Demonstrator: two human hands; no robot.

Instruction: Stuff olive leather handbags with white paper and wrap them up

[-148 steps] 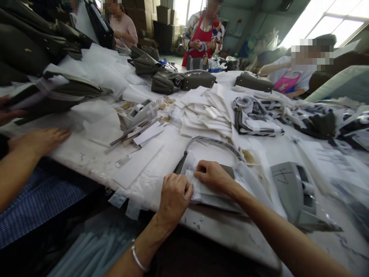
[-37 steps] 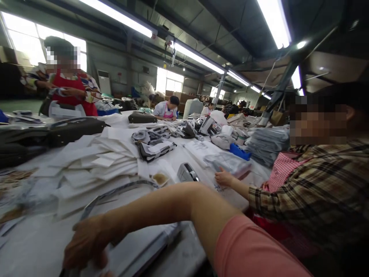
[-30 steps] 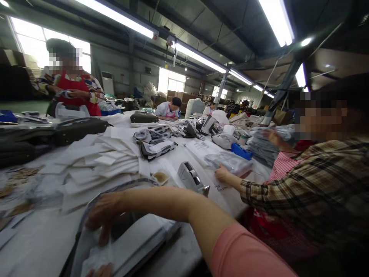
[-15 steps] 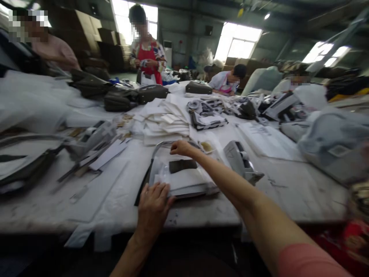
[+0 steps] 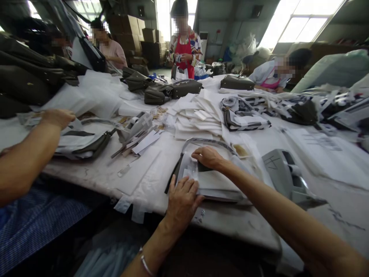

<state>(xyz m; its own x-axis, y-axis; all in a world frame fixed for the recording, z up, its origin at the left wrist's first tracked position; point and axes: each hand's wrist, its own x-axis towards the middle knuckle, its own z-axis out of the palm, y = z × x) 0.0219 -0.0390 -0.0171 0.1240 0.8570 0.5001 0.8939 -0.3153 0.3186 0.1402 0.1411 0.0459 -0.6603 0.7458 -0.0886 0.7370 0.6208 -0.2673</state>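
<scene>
A flat packet in clear plastic (image 5: 219, 184), with white paper and a dark piece inside, lies on the white table (image 5: 138, 169) in front of me. My left hand (image 5: 182, 198) rests on its near left corner, fingers stretched flat. My right hand (image 5: 208, 157) presses on the packet's far edge, fingers lying forward over the dark piece. A dark strap (image 5: 172, 177) runs along the packet's left side.
A grey tape dispenser (image 5: 285, 177) stands right of the packet, another (image 5: 135, 124) at left centre. A heap of white papers (image 5: 196, 115) and dark handbags (image 5: 173, 90) lie beyond. A co-worker's arm (image 5: 25, 154) reaches in from the left; other people work at the far side.
My head has turned back from the right and down toward the packet. My right hand has drawn nearer along the packet; my left hand stays flat on its near corner.
</scene>
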